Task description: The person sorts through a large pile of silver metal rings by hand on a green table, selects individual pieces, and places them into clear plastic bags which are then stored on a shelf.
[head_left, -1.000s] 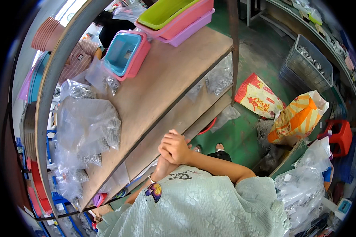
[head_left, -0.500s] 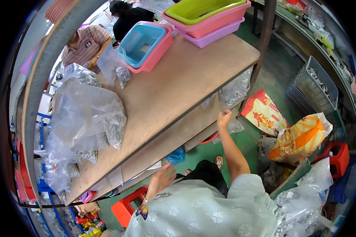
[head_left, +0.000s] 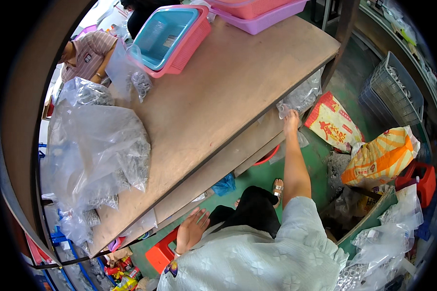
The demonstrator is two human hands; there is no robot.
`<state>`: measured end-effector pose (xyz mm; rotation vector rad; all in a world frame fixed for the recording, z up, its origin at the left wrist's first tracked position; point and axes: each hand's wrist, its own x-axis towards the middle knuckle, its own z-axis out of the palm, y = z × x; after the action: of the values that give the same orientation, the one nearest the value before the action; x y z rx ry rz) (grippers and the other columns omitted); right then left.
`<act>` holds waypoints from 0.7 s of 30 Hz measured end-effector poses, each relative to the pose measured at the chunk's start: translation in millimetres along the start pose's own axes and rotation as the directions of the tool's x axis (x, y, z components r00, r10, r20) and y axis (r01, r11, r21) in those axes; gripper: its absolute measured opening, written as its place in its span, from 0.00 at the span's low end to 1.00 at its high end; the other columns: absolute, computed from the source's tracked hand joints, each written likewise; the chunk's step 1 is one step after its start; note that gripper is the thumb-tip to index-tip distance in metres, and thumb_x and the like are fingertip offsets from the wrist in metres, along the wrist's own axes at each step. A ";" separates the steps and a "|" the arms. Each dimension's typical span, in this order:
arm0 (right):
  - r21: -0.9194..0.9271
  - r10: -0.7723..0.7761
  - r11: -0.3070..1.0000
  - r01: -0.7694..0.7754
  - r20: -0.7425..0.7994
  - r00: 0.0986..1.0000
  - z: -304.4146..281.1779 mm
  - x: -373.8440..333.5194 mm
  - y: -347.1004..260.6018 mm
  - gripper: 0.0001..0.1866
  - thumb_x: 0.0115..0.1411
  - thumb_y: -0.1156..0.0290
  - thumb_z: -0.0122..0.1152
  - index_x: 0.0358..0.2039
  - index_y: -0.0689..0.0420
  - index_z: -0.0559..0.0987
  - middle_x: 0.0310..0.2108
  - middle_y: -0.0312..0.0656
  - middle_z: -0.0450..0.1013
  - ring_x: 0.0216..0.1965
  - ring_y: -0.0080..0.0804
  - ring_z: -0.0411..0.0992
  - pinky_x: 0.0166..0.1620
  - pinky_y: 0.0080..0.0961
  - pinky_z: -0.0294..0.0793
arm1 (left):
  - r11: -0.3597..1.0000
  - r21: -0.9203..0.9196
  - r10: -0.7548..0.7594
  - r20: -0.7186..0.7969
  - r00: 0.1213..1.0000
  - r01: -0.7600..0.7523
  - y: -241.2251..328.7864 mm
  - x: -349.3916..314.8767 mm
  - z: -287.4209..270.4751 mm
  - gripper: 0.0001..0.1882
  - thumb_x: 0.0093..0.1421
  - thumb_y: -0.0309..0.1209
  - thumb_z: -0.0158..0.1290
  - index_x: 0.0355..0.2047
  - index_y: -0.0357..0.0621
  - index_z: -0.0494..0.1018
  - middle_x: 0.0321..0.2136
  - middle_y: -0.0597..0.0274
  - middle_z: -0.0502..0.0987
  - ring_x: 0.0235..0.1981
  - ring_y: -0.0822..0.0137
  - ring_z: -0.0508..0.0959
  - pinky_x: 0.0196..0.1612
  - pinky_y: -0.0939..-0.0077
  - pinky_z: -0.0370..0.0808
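My right arm stretches forward to the shelf under the table. There my right hand (head_left: 291, 121) is closed on the near edge of a clear plastic bag (head_left: 303, 93), whose greyish contents I cannot make out. The bag rests at the shelf's far right end, partly beneath the tabletop. My left hand (head_left: 192, 230) hangs close to my body with its fingers stretched out, holding nothing, near a red stool (head_left: 161, 253).
The brown table (head_left: 228, 92) carries large clear bags (head_left: 97, 140) at left and nested plastic baskets (head_left: 179, 43) at the back. Across it sits a person in a striped shirt (head_left: 90, 51). Sacks (head_left: 381, 157) and a grey crate (head_left: 395, 92) stand on the right.
My right hand has moved forward onto the clear bag and closed on its edge. The view has shifted, and my left hand stays low with its fingers stretched out.
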<state>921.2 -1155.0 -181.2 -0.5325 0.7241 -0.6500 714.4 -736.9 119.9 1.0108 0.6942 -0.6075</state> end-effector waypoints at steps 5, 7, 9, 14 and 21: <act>0.149 0.020 0.987 -0.064 0.281 0.960 -13.4 -27.1 -31.0 0.04 0.60 0.70 0.44 0.35 0.54 0.66 0.42 0.47 0.71 0.45 0.39 0.69 0.48 0.40 0.67 | 0.997 -0.008 -0.076 0.082 0.994 0.077 4.3 10.0 7.9 0.15 0.61 0.31 0.43 0.49 0.42 0.64 0.46 0.59 0.67 0.52 0.61 0.65 0.56 0.66 0.61; 0.148 0.039 0.985 -0.091 0.321 0.946 -10.4 -47.9 -47.9 0.05 0.61 0.70 0.41 0.36 0.55 0.66 0.43 0.50 0.71 0.46 0.40 0.69 0.49 0.40 0.67 | 0.995 0.003 -0.097 0.097 0.991 0.097 4.9 9.7 12.3 0.15 0.61 0.31 0.44 0.48 0.43 0.64 0.44 0.60 0.68 0.51 0.61 0.66 0.55 0.66 0.61; 0.119 0.092 0.983 -0.139 0.333 0.938 2.6 -80.9 -74.1 0.06 0.61 0.70 0.40 0.36 0.55 0.66 0.45 0.52 0.70 0.48 0.43 0.69 0.50 0.42 0.67 | 0.993 0.012 -0.114 0.116 0.987 0.113 4.2 7.7 14.7 0.14 0.61 0.31 0.44 0.47 0.43 0.65 0.43 0.60 0.69 0.50 0.61 0.67 0.55 0.67 0.62; 0.192 0.096 0.961 -0.198 0.442 0.892 4.8 -133.2 -125.0 0.12 0.63 0.67 0.41 0.43 0.57 0.67 0.48 0.54 0.68 0.50 0.46 0.68 0.50 0.42 0.68 | 0.986 0.084 -0.158 0.218 0.963 0.143 4.9 10.9 23.0 0.17 0.61 0.33 0.44 0.49 0.42 0.63 0.46 0.56 0.68 0.52 0.58 0.66 0.56 0.65 0.60; 0.233 0.099 0.942 -0.239 0.489 0.867 0.5 -198.6 -166.6 0.19 0.63 0.64 0.42 0.51 0.59 0.64 0.50 0.55 0.65 0.51 0.51 0.66 0.50 0.46 0.68 | 0.977 0.135 -0.198 0.280 0.939 0.166 2.7 2.1 47.2 0.15 0.60 0.32 0.46 0.47 0.43 0.66 0.42 0.60 0.71 0.47 0.62 0.70 0.53 0.67 0.63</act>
<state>749.2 -1129.7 11.3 -0.3302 0.2031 -0.4216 728.8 -778.7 136.7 0.9379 0.4985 -0.9456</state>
